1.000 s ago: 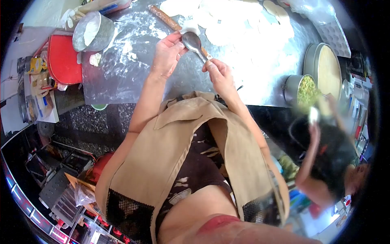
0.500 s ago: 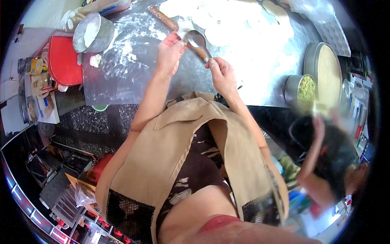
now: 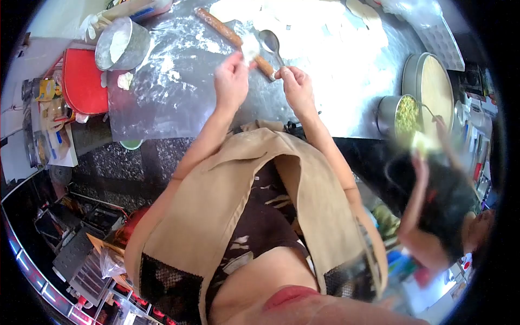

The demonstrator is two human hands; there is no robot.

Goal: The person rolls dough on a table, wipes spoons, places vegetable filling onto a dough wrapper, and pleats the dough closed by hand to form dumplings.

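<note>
My left hand (image 3: pixel 232 81) is closed, with its fingertips pinching a small white piece of dough (image 3: pixel 251 49) above a wooden rolling pin (image 3: pixel 219 26). In my right hand (image 3: pixel 298 89) is the handle of a metal spoon (image 3: pixel 269 41), its bowl pointing away from me, beside the dough. The rolling pin lies slantwise on the floured metal table (image 3: pixel 179 103), and its near end is close to my right fingertips. Pale flat dough rounds (image 3: pixel 287 13) lie at the far side, washed out by glare.
On the left stand a metal pot of flour (image 3: pixel 123 46), a dough lump (image 3: pixel 125 81) and a red chair (image 3: pixel 85 81). A pot of chopped green filling (image 3: pixel 407 115) and round steamer trays (image 3: pixel 437 86) stand at right. A co-worker (image 3: pixel 433 211) holds something pale there.
The spoon has moved off the dough piece to the right. My left hand has shifted slightly toward me and right. The co-worker's other hand now reaches a utensil by the filling pot.
</note>
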